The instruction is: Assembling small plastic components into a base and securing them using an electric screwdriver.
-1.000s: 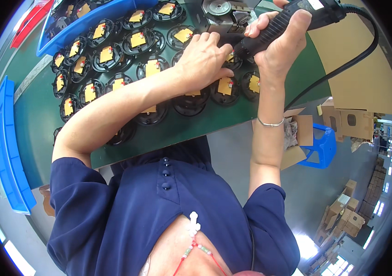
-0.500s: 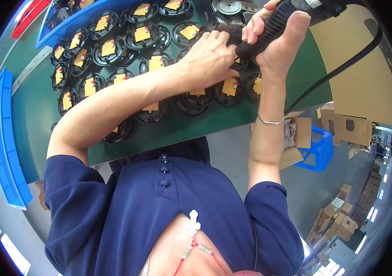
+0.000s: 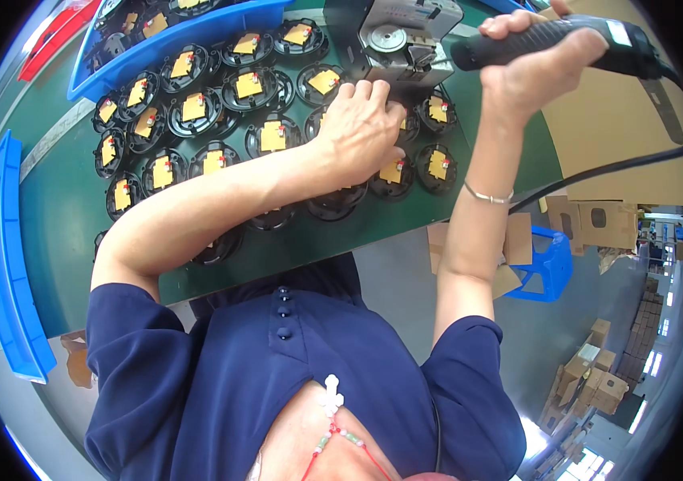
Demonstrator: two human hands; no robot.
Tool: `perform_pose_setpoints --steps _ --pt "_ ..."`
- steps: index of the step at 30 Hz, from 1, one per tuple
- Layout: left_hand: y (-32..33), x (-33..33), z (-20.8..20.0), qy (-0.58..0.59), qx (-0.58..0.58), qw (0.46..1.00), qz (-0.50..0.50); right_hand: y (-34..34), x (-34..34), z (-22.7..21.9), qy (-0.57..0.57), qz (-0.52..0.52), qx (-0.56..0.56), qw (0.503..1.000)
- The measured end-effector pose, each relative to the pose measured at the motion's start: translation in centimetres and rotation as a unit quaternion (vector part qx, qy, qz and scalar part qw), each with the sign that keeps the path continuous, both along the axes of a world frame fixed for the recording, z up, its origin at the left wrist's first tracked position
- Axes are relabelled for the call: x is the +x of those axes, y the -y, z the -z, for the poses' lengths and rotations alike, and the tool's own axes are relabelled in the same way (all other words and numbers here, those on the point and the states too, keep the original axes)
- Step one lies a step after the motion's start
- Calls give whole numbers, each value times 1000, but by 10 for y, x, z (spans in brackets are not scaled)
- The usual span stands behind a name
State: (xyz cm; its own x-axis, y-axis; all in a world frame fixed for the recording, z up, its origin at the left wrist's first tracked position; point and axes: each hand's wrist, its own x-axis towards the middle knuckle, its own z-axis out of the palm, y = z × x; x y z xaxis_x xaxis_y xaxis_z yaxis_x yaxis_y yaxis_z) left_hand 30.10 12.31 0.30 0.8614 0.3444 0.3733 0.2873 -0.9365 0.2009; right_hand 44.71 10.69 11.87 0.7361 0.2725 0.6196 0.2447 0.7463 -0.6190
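Observation:
In my right hand [image 3: 538,68] is a black corded electric screwdriver [image 3: 558,44], fingers and thumb wrapped round its ribbed body. Its narrow end points left, at a boxy screw feeder [image 3: 426,36] with a round metal disc on its front. My left hand [image 3: 361,132] is closed, with curled fingers and the thumb at the edge of a black round housing [image 3: 410,127] carrying a yellow plate; the hand covers much of it. Several similar black housings [image 3: 273,136] with yellow plates and small red-and-white parts stand in rows around my left hand and forearm.
A blue bin [image 3: 189,34] with more black parts stands at the far left of the green table [image 3: 293,256]. Another blue tray [image 3: 13,264] lies at the left edge. The black cord [image 3: 606,168] loops on the right, above cardboard boxes [image 3: 606,224] and a blue stool [image 3: 546,268].
My right hand has lifted the screwdriver off the housing by my left hand and moved right, its end now at the screw feeder. My left hand stays at the housings.

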Motion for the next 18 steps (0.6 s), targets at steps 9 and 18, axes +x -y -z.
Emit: perform_pose_setpoints --steps 9,18 --pt "-63 -69 -26 19 25 998 -50 -13 9 23 92 -19 -56 994" --pt "-85 -82 -6 -57 21 998 -23 -33 -60 44 34 -158 -92 983"
